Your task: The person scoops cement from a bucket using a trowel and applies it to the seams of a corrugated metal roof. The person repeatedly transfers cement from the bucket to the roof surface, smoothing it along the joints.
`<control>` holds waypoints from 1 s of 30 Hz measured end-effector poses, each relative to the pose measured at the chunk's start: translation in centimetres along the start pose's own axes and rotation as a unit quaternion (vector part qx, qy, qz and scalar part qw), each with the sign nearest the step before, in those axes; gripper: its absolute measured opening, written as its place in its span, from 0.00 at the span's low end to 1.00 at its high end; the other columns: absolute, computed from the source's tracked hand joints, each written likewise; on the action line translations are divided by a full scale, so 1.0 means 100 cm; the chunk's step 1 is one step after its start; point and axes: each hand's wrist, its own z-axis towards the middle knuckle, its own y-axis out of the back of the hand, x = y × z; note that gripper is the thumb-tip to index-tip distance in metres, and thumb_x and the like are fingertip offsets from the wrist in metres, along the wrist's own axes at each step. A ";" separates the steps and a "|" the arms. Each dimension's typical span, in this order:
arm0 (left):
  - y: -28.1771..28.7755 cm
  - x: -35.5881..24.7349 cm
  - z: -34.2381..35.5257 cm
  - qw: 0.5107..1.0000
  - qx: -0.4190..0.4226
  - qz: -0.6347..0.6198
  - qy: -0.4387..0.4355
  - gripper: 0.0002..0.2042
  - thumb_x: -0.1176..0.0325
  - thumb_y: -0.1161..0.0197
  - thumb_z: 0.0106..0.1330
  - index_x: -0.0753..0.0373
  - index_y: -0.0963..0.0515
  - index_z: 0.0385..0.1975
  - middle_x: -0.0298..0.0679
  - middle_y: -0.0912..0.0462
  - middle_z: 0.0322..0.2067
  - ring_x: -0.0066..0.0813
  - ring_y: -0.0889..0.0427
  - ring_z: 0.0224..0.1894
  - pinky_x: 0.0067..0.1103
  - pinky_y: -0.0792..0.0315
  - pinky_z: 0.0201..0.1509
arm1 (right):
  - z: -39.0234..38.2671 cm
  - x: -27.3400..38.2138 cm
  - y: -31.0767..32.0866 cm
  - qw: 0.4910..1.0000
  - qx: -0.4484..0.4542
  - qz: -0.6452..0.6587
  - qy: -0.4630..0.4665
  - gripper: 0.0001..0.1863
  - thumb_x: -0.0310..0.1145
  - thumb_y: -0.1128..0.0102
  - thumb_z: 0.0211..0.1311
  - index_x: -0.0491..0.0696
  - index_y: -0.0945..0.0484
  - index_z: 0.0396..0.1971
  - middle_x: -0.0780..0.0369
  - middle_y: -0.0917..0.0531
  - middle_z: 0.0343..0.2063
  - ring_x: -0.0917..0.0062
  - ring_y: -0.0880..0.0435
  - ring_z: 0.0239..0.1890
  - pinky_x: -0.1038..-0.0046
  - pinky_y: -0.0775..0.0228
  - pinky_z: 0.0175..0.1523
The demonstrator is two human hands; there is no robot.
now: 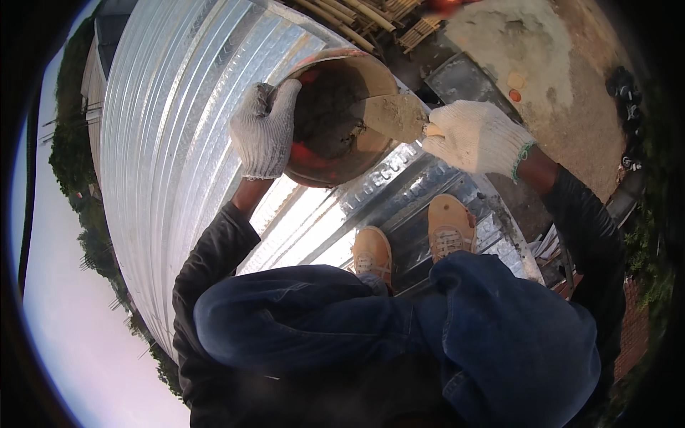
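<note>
Bucket [376, 75] toward 12 o'clock. Left hand [264, 132] clamped on its 9 o'clock rim – some fingers hidden. Right hand [474, 135], 3 o'clock, closed on trowel [396, 118] – handle mostly covered; mix [321, 107] in shadow, texture unclear.

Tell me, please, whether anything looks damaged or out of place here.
The right shoe stands out: it has a dark spot on its toe that the left shoe lacks. I cannot tell whether it is a stain or a hole.
</note>
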 end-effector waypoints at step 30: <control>-0.001 0.021 0.017 0.995 0.019 -0.072 0.064 0.18 0.53 0.22 0.77 0.66 0.12 0.37 0.30 0.16 0.28 0.15 0.23 0.35 0.22 0.24 0.42 | -0.024 0.056 -0.056 0.985 -0.070 0.156 -0.039 0.18 0.48 0.26 0.73 0.46 0.15 0.45 0.53 0.10 0.36 0.53 0.08 0.41 0.56 0.17 0.46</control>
